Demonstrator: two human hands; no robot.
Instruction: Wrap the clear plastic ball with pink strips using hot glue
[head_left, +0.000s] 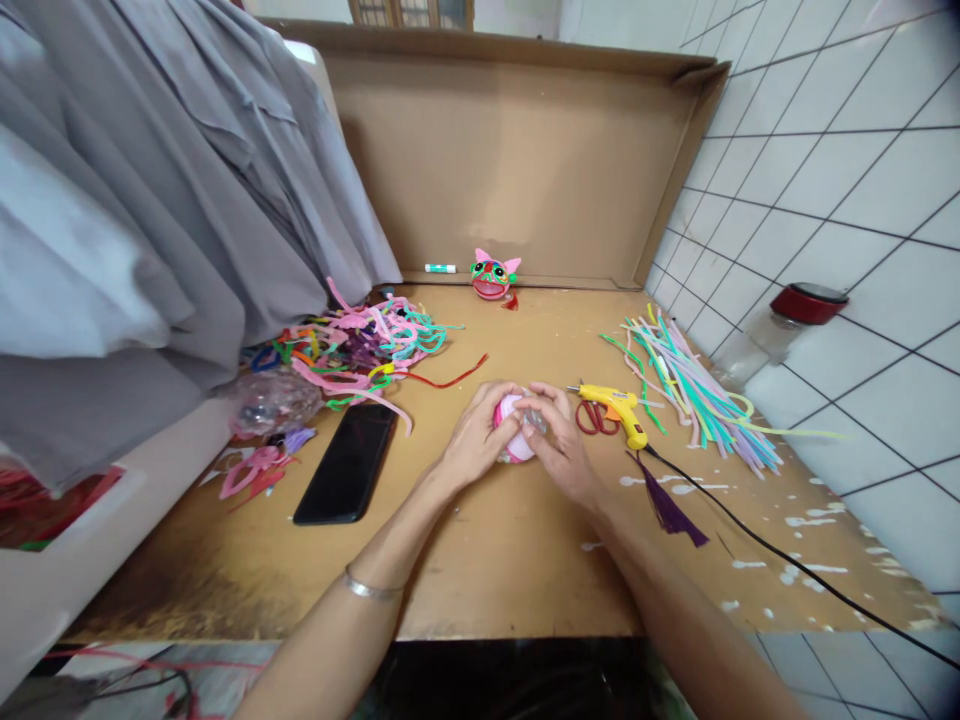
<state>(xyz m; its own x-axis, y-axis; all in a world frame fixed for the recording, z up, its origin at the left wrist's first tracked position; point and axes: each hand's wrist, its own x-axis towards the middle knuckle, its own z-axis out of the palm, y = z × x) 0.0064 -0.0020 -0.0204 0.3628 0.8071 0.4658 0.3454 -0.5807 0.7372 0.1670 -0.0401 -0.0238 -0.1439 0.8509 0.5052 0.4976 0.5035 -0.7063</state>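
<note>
A small round pink craft piece [514, 449] is held between both hands over the middle of the table. My left hand [480, 432] is closed round its left side, thumb across the front. From the right, my right hand [561, 450] is closed on the same piece, fingers bent over its top. Something shiny and clear shows under the right fingers; I cannot make out what it is. Close by on the right lie a yellow glue gun [611, 405] and red-handled scissors [592, 418]. Much of the pink piece is hidden by the fingers.
Pipe cleaners lie in a tangled heap [382, 335] at left and a bundle [697, 390] at right. A black phone [346, 465], purple tassel [670, 505], glass jar [772, 335] and animal-head ornament [493, 275] stand or lie around. The glue gun's cord [787, 560] trails off right.
</note>
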